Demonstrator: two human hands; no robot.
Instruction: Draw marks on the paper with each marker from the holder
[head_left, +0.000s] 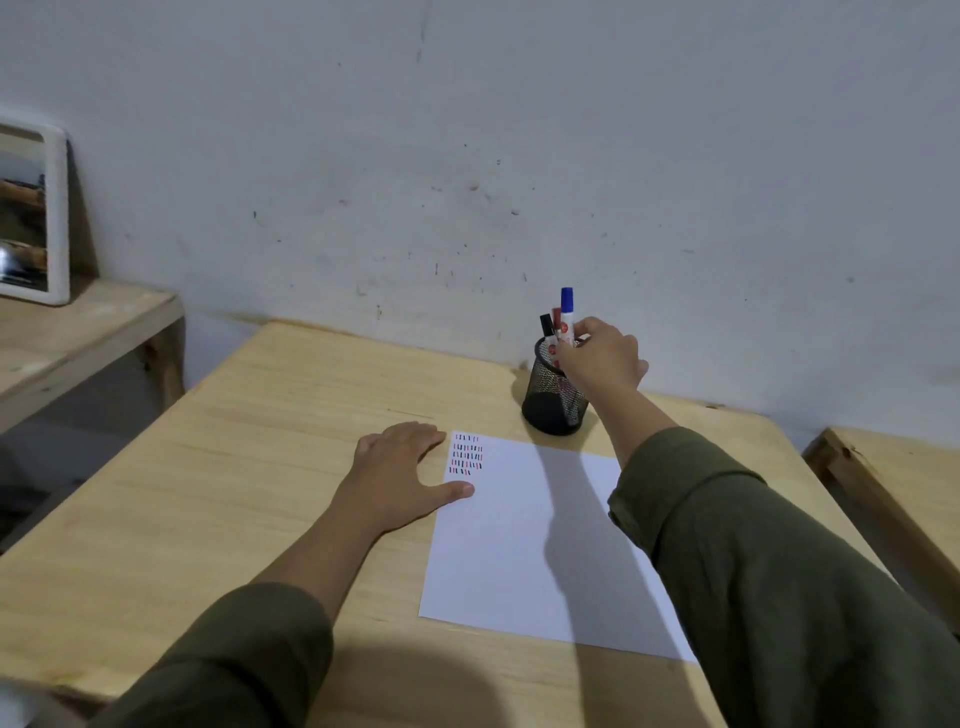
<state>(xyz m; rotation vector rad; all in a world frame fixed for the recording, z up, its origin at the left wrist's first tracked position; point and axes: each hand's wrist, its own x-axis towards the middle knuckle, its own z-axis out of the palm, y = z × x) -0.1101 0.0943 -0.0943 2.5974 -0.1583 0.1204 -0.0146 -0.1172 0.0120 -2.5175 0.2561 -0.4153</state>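
Note:
A white sheet of paper (524, 540) lies on the wooden table (249, 441), with rows of short black, red and blue strokes in its far left corner (466, 455). Behind it stands a black mesh holder (550, 400) with a black-capped marker (546, 326) and a red-capped marker (556, 318) in it. My right hand (602, 358) is over the holder, fingers closed on a blue-capped marker (567, 312) that stands higher than the others. My left hand (402, 473) rests flat on the table, thumb on the paper's left edge.
A grey wall runs right behind the holder. A lower wooden shelf (78, 332) at the left carries a white-framed mirror (36, 218). Another wooden bench (893, 478) stands at the right, beside the table's edge.

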